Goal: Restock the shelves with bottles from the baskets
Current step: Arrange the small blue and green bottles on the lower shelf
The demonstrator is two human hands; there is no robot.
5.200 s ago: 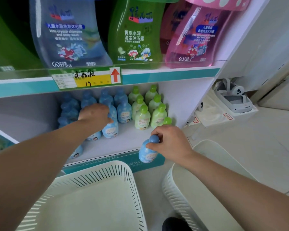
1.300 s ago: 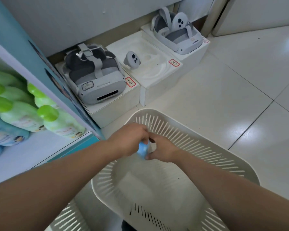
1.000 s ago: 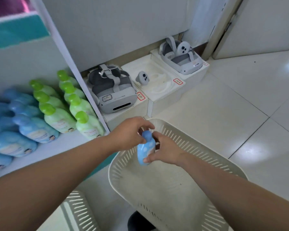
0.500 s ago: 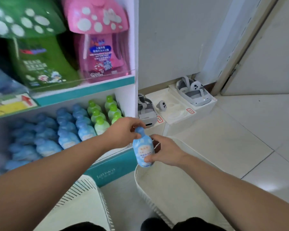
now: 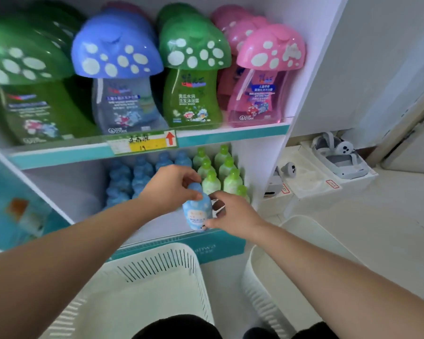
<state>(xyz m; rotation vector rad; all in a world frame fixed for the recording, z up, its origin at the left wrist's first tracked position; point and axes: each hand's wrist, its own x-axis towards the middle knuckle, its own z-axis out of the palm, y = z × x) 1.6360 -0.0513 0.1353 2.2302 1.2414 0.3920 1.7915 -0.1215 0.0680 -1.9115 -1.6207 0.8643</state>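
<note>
A small blue bottle (image 5: 197,211) hangs upright over the front edge of the lower shelf (image 5: 157,231). My left hand (image 5: 169,185) grips its cap and neck from above, and my right hand (image 5: 230,214) holds its lower right side. Behind it, rows of blue bottles (image 5: 137,177) stand on the left of the shelf and green-capped bottles (image 5: 218,172) on the right. Two white slotted baskets sit on the floor below: one at centre (image 5: 157,277) and one at right (image 5: 262,289). No bottles show inside either.
The upper shelf (image 5: 230,135) carries big mushroom-capped bottles in green, blue and pink, with a yellow price tag (image 5: 145,144) on its edge. To the right, VR headsets (image 5: 338,157) rest on white boxes on the tiled floor. A white wall panel bounds the shelf's right side.
Both hands lifted the blue bottle out of the right basket and carried it left and up to the lower shelf. The view swung from the floor to the shelves.
</note>
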